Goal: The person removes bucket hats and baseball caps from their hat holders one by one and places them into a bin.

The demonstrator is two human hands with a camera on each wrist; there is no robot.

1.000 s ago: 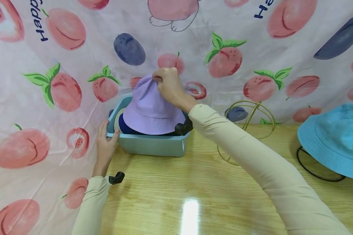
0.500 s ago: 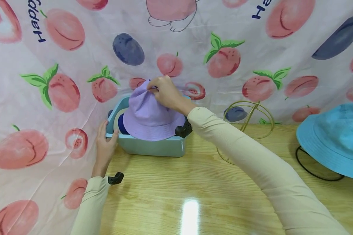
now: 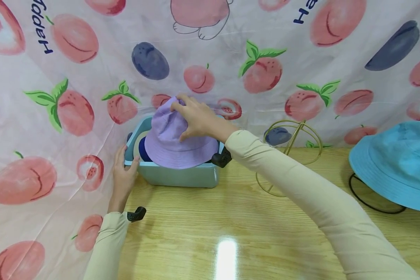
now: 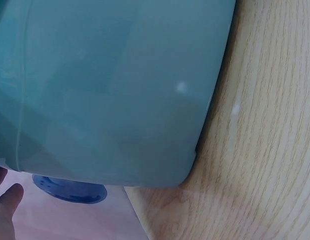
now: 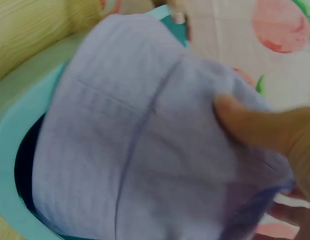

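A lilac bucket hat (image 3: 176, 142) sits in a pale blue-green plastic bin (image 3: 178, 175), its brim overlapping the front rim. My right hand (image 3: 197, 120) is at the hat's crown with fingers spread. In the right wrist view the blurred thumb (image 5: 245, 120) lies against the lilac cloth, and the other fingers are partly hidden behind the crown. At the bin's front left corner, my left hand (image 3: 123, 175) rests with fairly straight fingers along the side. Beneath the lilac hat, a dark blue item (image 3: 145, 149) and a cream item (image 3: 137, 147) show at the bin's left.
A gold wire stand (image 3: 294, 136) is right of the bin, partly behind my right sleeve. Farther right, a light blue bucket hat (image 3: 399, 163) sits over a stand with a black ring base (image 3: 374, 202). Behind the wooden table (image 3: 182, 229) hangs a fruit-print cloth (image 3: 227, 23).
The lilac hat has come down slightly into the bin. My right hand has lowered with it and gone from pinching its top to spread fingers. The left hand stays at the corner.
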